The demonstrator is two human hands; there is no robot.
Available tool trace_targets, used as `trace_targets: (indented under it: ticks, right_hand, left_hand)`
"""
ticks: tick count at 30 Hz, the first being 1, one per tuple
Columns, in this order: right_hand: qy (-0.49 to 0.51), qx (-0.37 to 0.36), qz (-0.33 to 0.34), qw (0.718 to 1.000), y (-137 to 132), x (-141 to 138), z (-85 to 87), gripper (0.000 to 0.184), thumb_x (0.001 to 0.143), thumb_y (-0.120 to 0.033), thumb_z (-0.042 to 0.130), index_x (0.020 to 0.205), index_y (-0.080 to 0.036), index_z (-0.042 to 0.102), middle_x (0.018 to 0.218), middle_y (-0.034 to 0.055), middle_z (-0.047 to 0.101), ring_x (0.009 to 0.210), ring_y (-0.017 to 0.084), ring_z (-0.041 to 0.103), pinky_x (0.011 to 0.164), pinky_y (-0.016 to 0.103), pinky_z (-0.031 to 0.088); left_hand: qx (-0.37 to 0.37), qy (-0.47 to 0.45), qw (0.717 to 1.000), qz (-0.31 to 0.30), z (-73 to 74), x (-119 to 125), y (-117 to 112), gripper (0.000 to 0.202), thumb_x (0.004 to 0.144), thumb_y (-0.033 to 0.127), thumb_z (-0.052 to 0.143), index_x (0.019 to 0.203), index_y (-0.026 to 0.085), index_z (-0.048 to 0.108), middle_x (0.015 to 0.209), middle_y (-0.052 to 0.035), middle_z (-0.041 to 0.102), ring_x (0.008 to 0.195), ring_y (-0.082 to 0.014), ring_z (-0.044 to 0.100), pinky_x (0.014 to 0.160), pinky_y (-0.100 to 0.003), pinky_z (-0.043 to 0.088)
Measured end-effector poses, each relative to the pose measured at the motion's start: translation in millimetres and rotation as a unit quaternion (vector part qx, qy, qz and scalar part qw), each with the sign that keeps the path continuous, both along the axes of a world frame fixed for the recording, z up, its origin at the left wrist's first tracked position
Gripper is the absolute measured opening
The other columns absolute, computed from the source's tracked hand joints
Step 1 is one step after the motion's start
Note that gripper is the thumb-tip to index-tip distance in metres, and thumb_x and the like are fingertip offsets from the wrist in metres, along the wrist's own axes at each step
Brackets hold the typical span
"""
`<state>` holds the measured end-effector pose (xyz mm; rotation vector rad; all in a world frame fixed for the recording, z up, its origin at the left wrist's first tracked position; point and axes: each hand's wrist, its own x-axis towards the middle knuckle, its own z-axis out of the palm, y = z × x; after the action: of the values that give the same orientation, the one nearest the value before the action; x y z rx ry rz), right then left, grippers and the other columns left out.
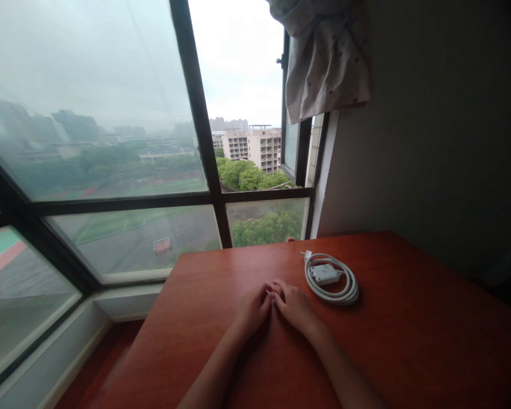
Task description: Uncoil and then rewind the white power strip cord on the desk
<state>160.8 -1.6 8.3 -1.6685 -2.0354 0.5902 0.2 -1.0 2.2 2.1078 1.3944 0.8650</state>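
Note:
My left hand (252,308) and my right hand (293,305) meet over the middle of the reddish-brown table (213,284). Their fingers are curled inward, with the tips close together or touching. A tiny pale spot shows between the fingertips, too small to name, and it may be part of a finger. Just to the right of my right hand lies a coiled white extension cord (352,288), apart from it. Inside the coil sits its white socket block (325,274), and its plug (308,255) points toward the window.
Dark-framed windows (215,196) rise behind the table and on the left, with one pane swung outward. A bunched curtain (327,68) hangs above the table's far side. A shadowed wall (417,142) stands at the right. The table's left edge drops to a reddish floor (123,335).

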Motion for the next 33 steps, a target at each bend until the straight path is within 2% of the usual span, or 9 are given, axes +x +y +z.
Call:
trace_targets:
  ticks: [33]
  right_hand:
    - [-0.004, 0.006, -0.003, 1.000, 0.0, 0.1, -2.7, 0.039, 0.091, -0.031, 0.047, 0.128, -0.022, 0.057, 0.116, 0.0082, 0.069, 0.106, 0.025, 0.064, 0.088, 0.031, 0.044]
  left_hand:
    - [0.013, 0.009, 1.000, 0.002, -1.1, 0.1, -0.4, 0.020, 0.091, 0.027, 0.045, 0.099, 0.022, 0.063, 0.092, -0.0024, 0.071, 0.082, -0.0179, 0.064, 0.072, -0.027, 0.044]
